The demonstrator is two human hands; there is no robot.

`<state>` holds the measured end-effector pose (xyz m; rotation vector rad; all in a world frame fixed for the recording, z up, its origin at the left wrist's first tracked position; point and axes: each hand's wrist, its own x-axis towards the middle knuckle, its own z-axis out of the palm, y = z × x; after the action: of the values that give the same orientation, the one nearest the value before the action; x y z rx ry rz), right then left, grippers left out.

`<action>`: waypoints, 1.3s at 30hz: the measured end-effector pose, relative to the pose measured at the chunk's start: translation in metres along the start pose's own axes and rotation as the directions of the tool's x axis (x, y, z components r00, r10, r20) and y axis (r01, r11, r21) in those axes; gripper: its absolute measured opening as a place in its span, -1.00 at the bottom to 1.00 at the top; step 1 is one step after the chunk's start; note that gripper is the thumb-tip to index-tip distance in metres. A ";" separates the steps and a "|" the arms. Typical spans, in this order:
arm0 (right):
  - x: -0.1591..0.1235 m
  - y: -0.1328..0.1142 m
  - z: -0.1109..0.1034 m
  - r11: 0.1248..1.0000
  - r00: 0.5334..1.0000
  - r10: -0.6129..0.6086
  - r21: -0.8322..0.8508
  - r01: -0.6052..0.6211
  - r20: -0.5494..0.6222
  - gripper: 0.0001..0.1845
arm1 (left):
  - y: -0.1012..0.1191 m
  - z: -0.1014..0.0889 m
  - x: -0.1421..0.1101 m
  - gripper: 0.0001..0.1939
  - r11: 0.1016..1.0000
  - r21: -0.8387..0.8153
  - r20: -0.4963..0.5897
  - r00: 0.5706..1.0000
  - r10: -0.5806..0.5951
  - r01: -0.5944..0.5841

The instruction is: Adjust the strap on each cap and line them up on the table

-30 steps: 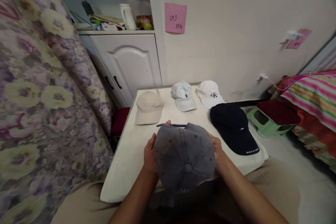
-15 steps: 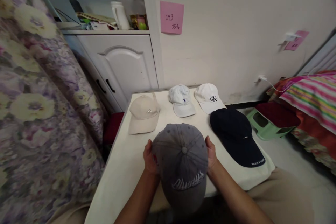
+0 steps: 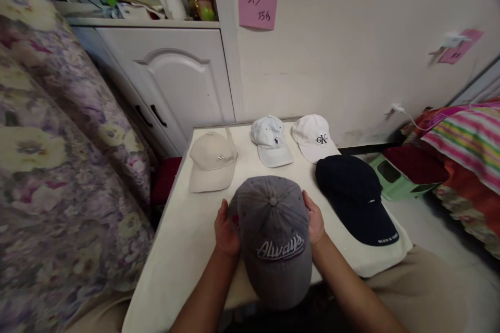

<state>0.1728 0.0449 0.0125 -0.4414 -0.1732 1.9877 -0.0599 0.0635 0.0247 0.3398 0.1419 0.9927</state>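
A grey baseball cap with "Always" stitched on its front is held between my two hands, its brim pointing toward me over the table's near edge. My left hand grips the cap's left side and my right hand its right side; the fingers beneath are partly hidden. Beyond it on the table lie a beige cap at the left, a pale blue cap in the middle and a white cap marked "CK". A navy long-brimmed cap lies to the right of my right hand.
The caps share a cream-covered table. A flowered curtain hangs at the left, beside a white cabinet. Beyond the table's right side stand a green stool and a bed with a striped cover.
The front of the grey cap has tipped upward, so its lettering shows more fully. Both hands still hold it. The camera view has tilted slightly downward.
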 end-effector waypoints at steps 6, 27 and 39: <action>-0.008 0.003 0.003 0.999 0.999 -0.018 -0.042 0.020 0.036 -0.45 | -0.002 0.010 -0.003 -0.30 0.998 -0.008 0.123 0.991 -0.061 0.063; -0.009 0.003 0.012 0.996 1.000 -0.028 -0.087 0.028 0.006 -0.34 | -0.006 -0.009 -0.006 -0.48 1.000 0.025 -0.094 0.996 -0.010 0.013; -0.003 0.001 0.009 0.995 0.996 -0.093 -0.031 0.093 -0.005 -0.43 | -0.009 0.005 0.005 -0.48 1.000 -0.025 -0.146 0.989 -0.009 0.005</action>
<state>0.1701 0.0427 0.0210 -0.4518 -0.2169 1.8940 -0.0487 0.0616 0.0261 0.2434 0.2631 1.0117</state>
